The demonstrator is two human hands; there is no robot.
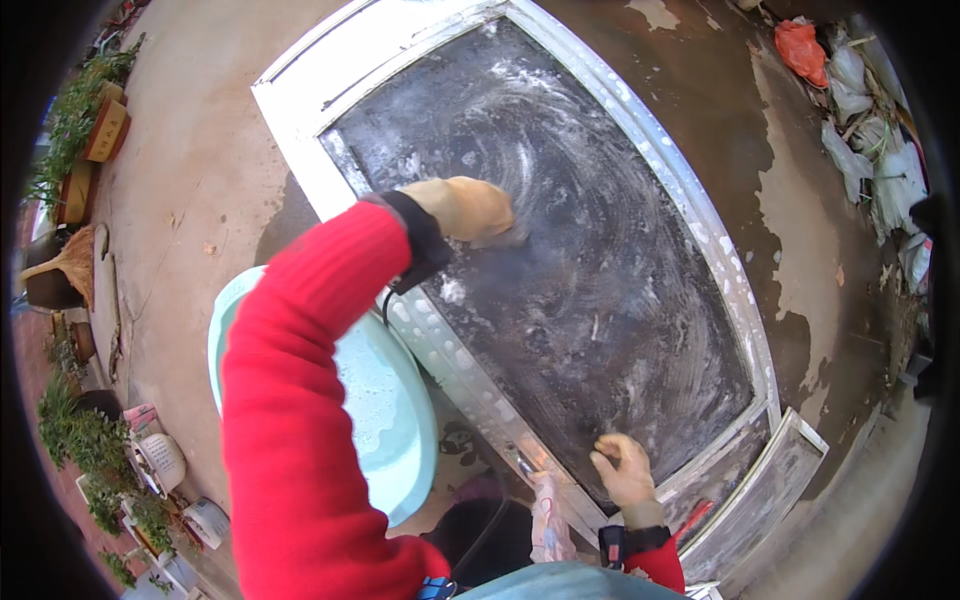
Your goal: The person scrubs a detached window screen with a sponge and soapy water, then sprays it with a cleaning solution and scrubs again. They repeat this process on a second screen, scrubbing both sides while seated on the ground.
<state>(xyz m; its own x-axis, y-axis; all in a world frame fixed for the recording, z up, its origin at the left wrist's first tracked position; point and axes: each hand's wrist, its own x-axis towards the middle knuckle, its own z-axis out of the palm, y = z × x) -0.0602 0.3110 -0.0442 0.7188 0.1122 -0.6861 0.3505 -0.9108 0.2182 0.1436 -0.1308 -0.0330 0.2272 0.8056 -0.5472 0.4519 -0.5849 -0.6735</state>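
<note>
A white-framed door [360, 52] with a dark inset panel [585, 337] lies flat before me, streaked with curved suds marks. My left hand [469, 210], in a tan glove, is curled against the panel near its left side. A blurred greyish pad [510, 238] shows under the fingers; its exact kind is unclear. Over the panel's lower corner, my right hand [626, 472], also gloved, has loosely bent fingers with nothing visible in them. A metal handle [523, 463] sits on the frame nearby. Below my left forearm stands a pale turquoise basin [409, 420] of soapy water.
A narrow framed panel [757, 495] lies at the door's lower right end. Plastic bags [851, 82] and a red bag [801, 51] line the right side. Potted plants [82, 442] and a straw broom [71, 262] stand along the left. The concrete floor [675, 45] is partly wet.
</note>
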